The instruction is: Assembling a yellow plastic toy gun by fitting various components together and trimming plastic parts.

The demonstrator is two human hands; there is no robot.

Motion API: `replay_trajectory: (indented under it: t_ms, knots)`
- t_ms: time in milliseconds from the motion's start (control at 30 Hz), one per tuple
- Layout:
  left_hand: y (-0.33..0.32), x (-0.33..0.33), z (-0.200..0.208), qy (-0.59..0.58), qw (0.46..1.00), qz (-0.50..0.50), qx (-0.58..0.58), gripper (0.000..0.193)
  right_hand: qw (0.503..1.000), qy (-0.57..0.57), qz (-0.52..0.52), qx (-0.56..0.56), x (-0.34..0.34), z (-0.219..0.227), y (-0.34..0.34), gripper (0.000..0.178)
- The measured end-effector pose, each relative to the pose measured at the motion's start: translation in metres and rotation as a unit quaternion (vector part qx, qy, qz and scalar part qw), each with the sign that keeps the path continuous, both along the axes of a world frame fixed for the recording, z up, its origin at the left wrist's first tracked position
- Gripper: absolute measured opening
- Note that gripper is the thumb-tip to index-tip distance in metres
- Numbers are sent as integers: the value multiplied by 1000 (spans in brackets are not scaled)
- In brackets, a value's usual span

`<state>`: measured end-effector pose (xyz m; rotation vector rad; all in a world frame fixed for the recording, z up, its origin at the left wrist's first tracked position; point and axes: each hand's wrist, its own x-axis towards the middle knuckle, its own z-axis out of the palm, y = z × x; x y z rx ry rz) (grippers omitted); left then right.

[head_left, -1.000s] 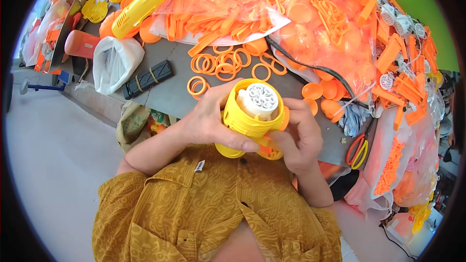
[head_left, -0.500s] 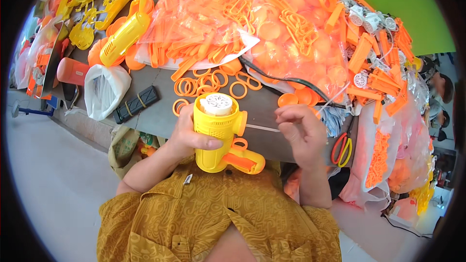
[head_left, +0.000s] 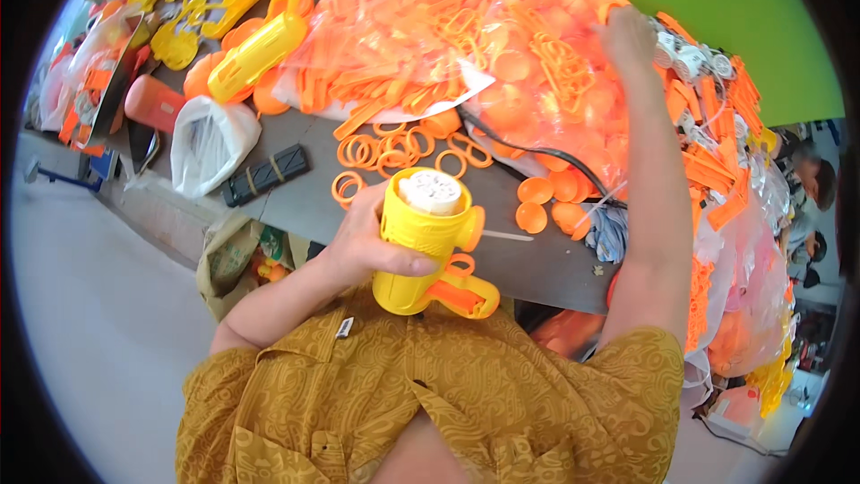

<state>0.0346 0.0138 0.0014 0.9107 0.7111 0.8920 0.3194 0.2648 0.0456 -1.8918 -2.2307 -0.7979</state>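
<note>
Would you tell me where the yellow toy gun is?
In the head view, centre: the left hand holds the yellow toy gun before the chest, near loose orange rings.

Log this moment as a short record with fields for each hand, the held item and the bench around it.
left hand: left hand wraps the body of the yellow plastic toy gun with a white round cap and orange trigger, holding it upright near the chest
right hand: right hand stretched far forward into the clear bags of orange plastic parts; what it grips cannot be told
bench: grey table with loose orange plastic rings, orange round caps, a black cable and a white plastic bag
</note>
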Motion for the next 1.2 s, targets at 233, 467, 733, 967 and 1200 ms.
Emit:
replay_trajectory:
  t_ms: [233, 467, 733, 967, 1200]
  knots:
    - [9, 1, 3, -54, 998, 0, 21, 73, 957, 176, 214, 82, -24, 30, -50, 15]
    - [23, 8, 1, -178, 976, -99, -77, 88, 878, 82, 471, -29, -78, 13, -166, 19]
    - [19, 16, 8, -159, 986, -46, -9, 75, 630, 539, 458, -319, -75, 9, -192, 32]
    - [16, 11, 15, 22, 994, -58, 92, 76, 582, 539, 354, -495, -88, 11, -194, 72]
    - [9, 15, 8, 34, 995, -13, 89, 84, 711, 418, 414, -386, -82, 7, -202, 54]
